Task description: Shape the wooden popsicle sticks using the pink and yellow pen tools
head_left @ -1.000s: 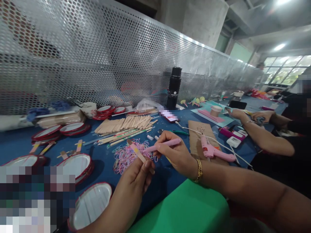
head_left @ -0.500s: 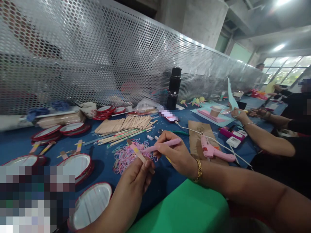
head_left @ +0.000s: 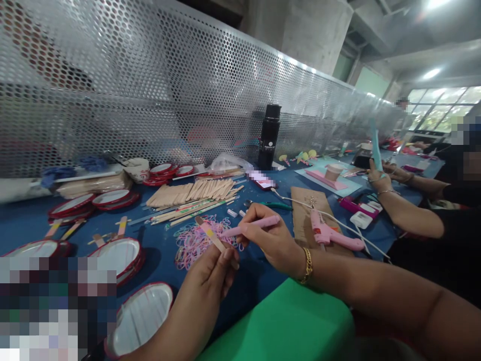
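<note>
My left hand (head_left: 206, 281) pinches a flat wooden craft stick (head_left: 215, 240) near its lower end. The stick points up and to the left, with a brown tip and pink and yellow bands of colour. In my right hand (head_left: 270, 243) a pink marker pen (head_left: 267, 221) is gripped like a writing tool. Its tip is beside the coloured part of the stick; I cannot tell whether they touch. Behind both hands lies a loose heap of pastel rubber bands (head_left: 188, 248) on the blue table.
Wooden sticks (head_left: 169, 195) lie behind the heap. Red-rimmed round discs (head_left: 145, 316) spread along the left. A pink glue gun (head_left: 334, 236) with a white cord rests on cardboard at right, near a black flask (head_left: 269, 138). A co-worker's hand (head_left: 381, 181) holds a light-blue sheet.
My hands, the stick and the marker pen stay almost still. At the right, the co-worker's hand and light-blue sheet have shifted to the right.
</note>
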A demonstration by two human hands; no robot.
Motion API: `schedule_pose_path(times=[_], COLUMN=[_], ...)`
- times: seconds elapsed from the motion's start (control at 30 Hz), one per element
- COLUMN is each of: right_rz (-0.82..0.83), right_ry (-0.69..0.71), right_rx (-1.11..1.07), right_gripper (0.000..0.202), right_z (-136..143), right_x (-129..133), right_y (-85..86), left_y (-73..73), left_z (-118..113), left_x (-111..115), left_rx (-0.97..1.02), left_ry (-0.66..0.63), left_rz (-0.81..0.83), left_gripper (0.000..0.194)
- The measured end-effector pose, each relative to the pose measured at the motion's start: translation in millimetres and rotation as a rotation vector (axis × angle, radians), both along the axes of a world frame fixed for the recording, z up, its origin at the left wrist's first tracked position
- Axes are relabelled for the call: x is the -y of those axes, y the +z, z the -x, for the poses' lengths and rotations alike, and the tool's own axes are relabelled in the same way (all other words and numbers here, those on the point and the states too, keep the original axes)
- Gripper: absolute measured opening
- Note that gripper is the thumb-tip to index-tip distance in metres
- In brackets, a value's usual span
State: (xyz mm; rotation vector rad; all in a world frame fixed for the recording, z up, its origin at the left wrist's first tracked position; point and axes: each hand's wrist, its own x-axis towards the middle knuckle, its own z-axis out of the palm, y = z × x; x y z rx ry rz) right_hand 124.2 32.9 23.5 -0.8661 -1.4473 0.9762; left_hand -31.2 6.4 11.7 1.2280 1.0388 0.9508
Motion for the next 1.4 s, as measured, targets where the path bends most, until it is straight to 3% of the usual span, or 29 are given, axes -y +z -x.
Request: schedule_pose_path(times=[0.63, 0.87, 1.17, 1.4], right_rz=[-0.013, -0.031, 0.007, -0.018], right_ry=[-0.01, -0.007, 0.034, 0.081], right_rx=[0.046, 0.072, -0.096, -0.106], right_gripper=[0.014, 0.013, 0.007, 0.013], right_z=[0, 0, 1, 0], right_x=[3, 2, -1, 0], right_y=[2.3, 2.3, -0.5, 0.9], left_y=[2.7, -2.6, -0.6, -8.5], left_z=[-1, 0, 2, 0], left_x=[1, -1, 1, -5], left_rx=[0.044, 0.029, 0.038, 0.024], left_ry=[0.004, -0.011, -0.004, -0.026], left_rz=[-0.033, -0.013, 0.045, 0.012], left_gripper=[0.035, 0.036, 0.039, 0.041])
